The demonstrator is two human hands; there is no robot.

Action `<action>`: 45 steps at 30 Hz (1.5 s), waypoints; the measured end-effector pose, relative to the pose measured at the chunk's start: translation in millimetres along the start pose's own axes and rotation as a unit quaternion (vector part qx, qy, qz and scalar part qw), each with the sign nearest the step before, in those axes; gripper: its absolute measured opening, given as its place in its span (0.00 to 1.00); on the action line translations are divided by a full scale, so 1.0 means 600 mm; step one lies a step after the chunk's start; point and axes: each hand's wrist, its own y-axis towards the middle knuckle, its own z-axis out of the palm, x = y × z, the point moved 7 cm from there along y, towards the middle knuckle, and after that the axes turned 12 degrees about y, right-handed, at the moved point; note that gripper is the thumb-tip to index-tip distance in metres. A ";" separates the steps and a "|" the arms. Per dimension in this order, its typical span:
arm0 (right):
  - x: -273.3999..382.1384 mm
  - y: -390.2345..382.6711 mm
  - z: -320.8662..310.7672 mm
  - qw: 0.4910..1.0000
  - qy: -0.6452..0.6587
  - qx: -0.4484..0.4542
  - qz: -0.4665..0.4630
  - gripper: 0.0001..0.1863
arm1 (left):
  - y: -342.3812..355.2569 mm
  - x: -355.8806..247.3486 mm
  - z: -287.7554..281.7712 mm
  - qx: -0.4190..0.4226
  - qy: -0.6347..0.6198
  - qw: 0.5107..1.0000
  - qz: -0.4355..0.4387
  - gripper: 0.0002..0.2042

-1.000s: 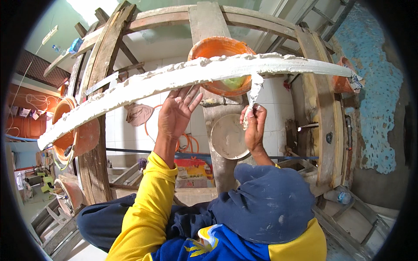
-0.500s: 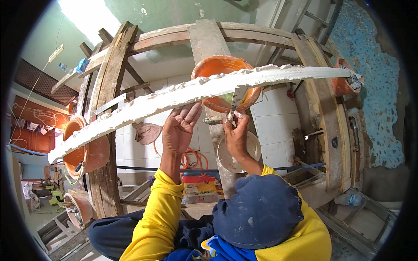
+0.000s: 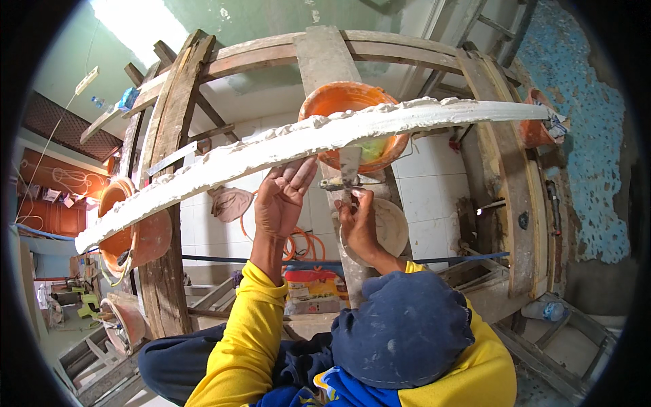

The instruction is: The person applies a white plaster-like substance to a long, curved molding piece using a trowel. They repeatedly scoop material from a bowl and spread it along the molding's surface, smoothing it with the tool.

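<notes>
A long white strip [image 3: 258, 150], coated with lumpy wet plaster along its upper edge, stretches across the view in front of me. My left hand [image 3: 281, 203] is palm up below its middle, fingers extended, their tips reaching its near edge. Whether they bear its weight I cannot tell. My right hand [image 3: 363, 230] pinches a putty knife [image 3: 350, 166], whose blade points away from me toward the strip and whose handle is mostly hidden. Behind the strip stands an orange bucket [image 3: 339, 95] on a plank. Below my right hand is a round, plaster-smeared container [image 3: 390, 230].
Wooden beams [image 3: 163, 136] frame the scaffold, with a plank [image 3: 325, 61] across its middle. Another orange bucket [image 3: 150, 237] stands under the strip's left end, and one [image 3: 534, 129] near its right end. An orange hose [image 3: 315, 244] and a cloth [image 3: 229, 203] lie below.
My right hand has shifted slightly, and the putty knife has turned from a slant to show its blade more upright and flat. My left hand is almost unmoved.
</notes>
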 end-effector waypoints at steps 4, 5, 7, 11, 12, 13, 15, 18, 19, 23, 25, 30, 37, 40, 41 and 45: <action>0.042 0.005 0.002 1.000 -0.001 -0.009 -0.021 0.20 | -0.001 0.000 -0.008 -0.002 -0.003 1.000 -0.002 0.30; 0.050 0.018 0.005 1.000 0.007 -0.003 -0.026 0.20 | 0.002 0.002 -0.004 0.000 -0.004 1.000 -0.002 0.30; 0.071 0.034 0.014 0.998 -0.005 0.023 -0.054 0.19 | 0.001 0.003 0.001 -0.001 -0.003 1.000 -0.001 0.30; 0.047 -0.012 -0.004 0.993 -0.095 0.074 0.007 0.19 | 0.003 -0.002 0.004 0.007 0.005 1.000 -0.001 0.32; 0.047 -0.031 -0.024 0.993 -0.104 0.061 -0.009 0.19 | 0.001 -0.004 0.009 0.007 0.010 1.000 -0.003 0.29; 0.048 -0.047 -0.049 0.992 -0.114 0.048 -0.025 0.20 | 0.001 -0.005 0.015 0.008 0.014 1.000 -0.005 0.26; 0.045 -0.059 -0.113 0.994 -0.097 0.034 0.019 0.21 | 0.002 -0.004 0.020 0.030 0.009 0.999 0.007 0.24; 0.093 -0.043 -0.170 0.971 -0.176 0.131 0.091 0.21 | -0.003 0.002 -0.027 0.042 -0.002 0.999 0.027 0.27; 0.111 -0.032 -0.186 0.953 -0.198 0.162 0.160 0.18 | 0.000 0.009 -0.035 0.035 -0.002 0.999 0.021 0.28; 0.147 -0.032 -0.205 0.868 -0.335 0.280 0.237 0.14 | 0.002 0.008 0.003 0.051 0.011 0.999 -0.009 0.37; 0.151 -0.034 -0.195 0.819 -0.394 0.319 0.268 0.17 | -0.007 0.010 -0.004 0.047 0.026 0.998 -0.018 0.37; 0.149 -0.040 -0.145 0.771 -0.413 0.384 0.294 0.15 | -0.051 0.080 -0.100 0.004 0.222 0.939 -0.261 0.22; 0.115 -0.049 -0.115 0.804 -0.324 0.392 0.308 0.16 | -0.156 0.180 -0.122 0.010 0.278 0.814 -0.511 0.31; 0.084 -0.066 -0.127 0.822 -0.260 0.347 0.370 0.15 | -0.158 0.187 -0.122 0.014 0.243 0.821 -0.516 0.31; 0.078 -0.068 -0.131 0.824 -0.201 0.317 0.424 0.14 | -0.157 0.185 -0.126 0.012 0.233 0.823 -0.518 0.31; 0.075 -0.091 -0.159 0.799 -0.005 0.195 0.568 0.12 | -0.154 0.185 -0.126 0.030 0.222 0.827 -0.516 0.31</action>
